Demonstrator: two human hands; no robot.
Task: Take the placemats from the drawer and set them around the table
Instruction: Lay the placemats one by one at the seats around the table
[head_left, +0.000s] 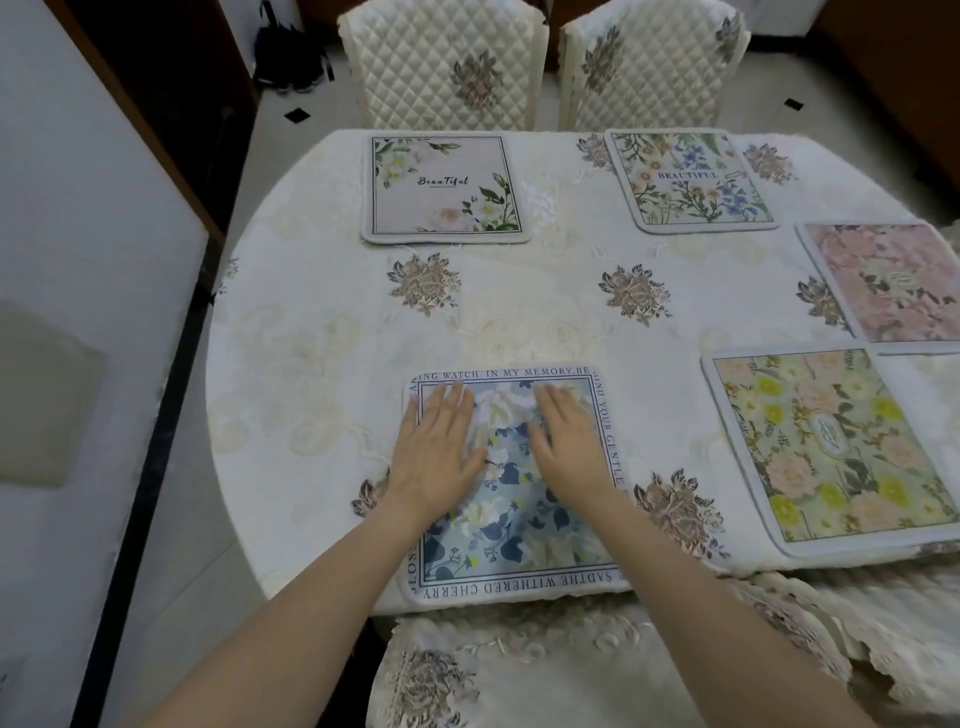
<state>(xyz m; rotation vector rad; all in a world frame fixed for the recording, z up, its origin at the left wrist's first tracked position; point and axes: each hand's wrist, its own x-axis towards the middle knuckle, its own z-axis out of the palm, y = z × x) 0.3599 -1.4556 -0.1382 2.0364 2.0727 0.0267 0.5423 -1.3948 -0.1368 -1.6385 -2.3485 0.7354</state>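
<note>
A blue floral placemat (524, 540) with lettering round its border lies at the near edge of the table (311, 338). My left hand (439, 447) and my right hand (569, 444) both rest flat on it, palms down, fingers spread, holding nothing. Several other placemats lie on the table: a pale pink one (447, 189) at the far left, a wildflower one (688, 179) at the far right, a pink floral one (893, 283) at the right edge, and a yellow and peach floral one (831, 447) at the near right.
The table wears a cream embroidered cloth. Two quilted chairs (447, 62) (652, 62) stand at the far side. Another covered chair (498, 675) is right below my arms. A white wall panel (78, 208) runs along the left. A dark bag (291, 57) lies on the floor.
</note>
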